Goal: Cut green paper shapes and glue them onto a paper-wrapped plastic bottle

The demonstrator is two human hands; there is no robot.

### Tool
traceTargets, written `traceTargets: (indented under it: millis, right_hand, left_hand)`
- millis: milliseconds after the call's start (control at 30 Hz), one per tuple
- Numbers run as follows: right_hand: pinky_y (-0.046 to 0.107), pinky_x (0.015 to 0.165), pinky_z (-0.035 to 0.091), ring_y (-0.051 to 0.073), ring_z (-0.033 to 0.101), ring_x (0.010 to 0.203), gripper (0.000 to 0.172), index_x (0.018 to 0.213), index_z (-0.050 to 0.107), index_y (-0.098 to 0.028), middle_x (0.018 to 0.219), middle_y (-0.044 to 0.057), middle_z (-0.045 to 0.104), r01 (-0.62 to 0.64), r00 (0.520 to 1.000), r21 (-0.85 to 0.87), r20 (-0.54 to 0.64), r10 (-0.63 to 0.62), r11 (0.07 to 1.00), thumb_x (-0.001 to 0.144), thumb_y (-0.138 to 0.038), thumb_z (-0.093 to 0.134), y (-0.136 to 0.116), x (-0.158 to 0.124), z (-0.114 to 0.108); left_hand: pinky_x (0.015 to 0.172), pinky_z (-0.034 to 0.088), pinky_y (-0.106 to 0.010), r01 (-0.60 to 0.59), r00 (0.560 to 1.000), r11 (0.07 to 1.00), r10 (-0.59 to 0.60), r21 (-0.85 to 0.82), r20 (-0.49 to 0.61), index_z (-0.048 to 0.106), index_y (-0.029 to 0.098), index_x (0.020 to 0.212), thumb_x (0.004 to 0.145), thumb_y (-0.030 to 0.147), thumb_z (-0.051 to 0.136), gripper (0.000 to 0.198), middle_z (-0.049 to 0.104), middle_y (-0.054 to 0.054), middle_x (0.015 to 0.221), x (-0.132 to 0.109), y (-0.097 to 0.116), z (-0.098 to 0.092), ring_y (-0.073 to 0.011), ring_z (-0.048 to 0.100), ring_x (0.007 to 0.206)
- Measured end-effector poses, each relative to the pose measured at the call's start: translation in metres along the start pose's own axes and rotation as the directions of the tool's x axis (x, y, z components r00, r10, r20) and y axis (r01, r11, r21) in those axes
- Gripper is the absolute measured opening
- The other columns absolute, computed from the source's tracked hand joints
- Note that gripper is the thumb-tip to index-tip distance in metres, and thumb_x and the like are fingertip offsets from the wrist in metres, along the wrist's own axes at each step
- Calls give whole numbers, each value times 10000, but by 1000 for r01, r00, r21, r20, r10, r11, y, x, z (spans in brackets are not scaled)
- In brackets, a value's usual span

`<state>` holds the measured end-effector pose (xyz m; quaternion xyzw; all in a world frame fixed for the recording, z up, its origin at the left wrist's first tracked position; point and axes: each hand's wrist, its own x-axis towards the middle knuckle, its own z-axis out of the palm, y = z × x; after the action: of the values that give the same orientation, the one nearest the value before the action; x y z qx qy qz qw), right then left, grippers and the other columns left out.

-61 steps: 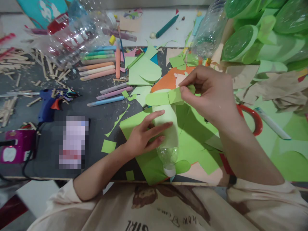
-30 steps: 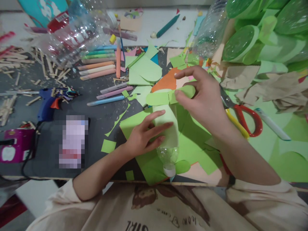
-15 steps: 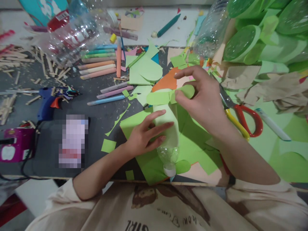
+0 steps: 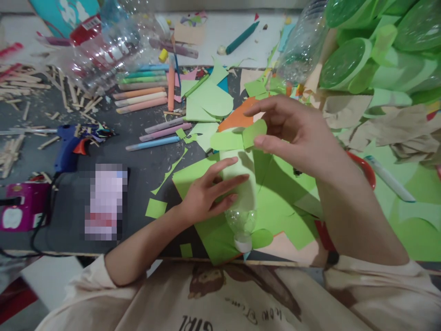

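Note:
A clear plastic bottle (image 4: 240, 220) wrapped in pale green paper lies on its side, its white cap toward me. My left hand (image 4: 212, 191) holds it steady, fingers spread over the wrap. At the far end of the bottle sits a bright green paper strip (image 4: 227, 140) with rounded ends. Its right part is folded up. My right hand (image 4: 292, 131) is beside that flap, with the thumb at its edge and the fingers apart from the thumb. Whether the thumb touches the paper I cannot tell. Green paper sheets (image 4: 203, 216) lie beneath the bottle.
Red-handled scissors (image 4: 365, 170) are mostly behind my right forearm, near a white cutter-like tool (image 4: 389, 177). Left lie a blue glue gun (image 4: 67, 149), a phone (image 4: 105, 202) and markers (image 4: 141, 94). Clear bottles (image 4: 113, 50) and green-wrapped bottles (image 4: 351, 62) stand at the back corners.
My right hand has loosened its pinch on the strip's right end, and its fingers have spread. That end now stands folded upward. The left hand has stayed on the bottle.

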<state>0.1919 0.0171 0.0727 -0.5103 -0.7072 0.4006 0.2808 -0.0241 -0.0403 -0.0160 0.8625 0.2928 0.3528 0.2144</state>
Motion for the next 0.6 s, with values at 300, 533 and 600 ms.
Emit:
traceTargets:
  millis: [300, 533, 600]
  right_hand:
    - [335, 658, 545, 181, 634, 731, 419, 1213, 647, -268, 846, 16, 662, 65, 995, 9, 81, -66, 998, 809, -348, 725, 9, 2, -10]
    - [341, 688, 550, 196, 656, 777, 293, 1102, 697, -233, 953, 51, 705, 129, 990, -89, 70, -123, 988, 820, -311, 689, 13, 5, -3]
    - [342, 691, 547, 197, 651, 776, 279, 1084, 702, -229, 977, 56, 708, 138, 989, -100, 62, -132, 985, 816, -308, 686, 13, 5, -3]
  left_hand:
    - [726, 570, -279, 4, 1000, 999, -4, -47, 0, 486, 288, 1444, 985, 246, 515, 462, 498, -130, 1441, -1, -1, 0, -223, 611, 1118]
    - [728, 565, -285, -7, 1000, 1000, 7, -27, 0, 495, 267, 1430, 1001, 274, 492, 429, 488, -147, 1444, -1, -2, 1, -233, 598, 1153]
    - [719, 560, -277, -10, 1000, 1000, 10, -12, -7, 510, 260, 1411, 1003, 283, 492, 410, 494, -146, 1434, -1, -2, 1, -226, 598, 1143]
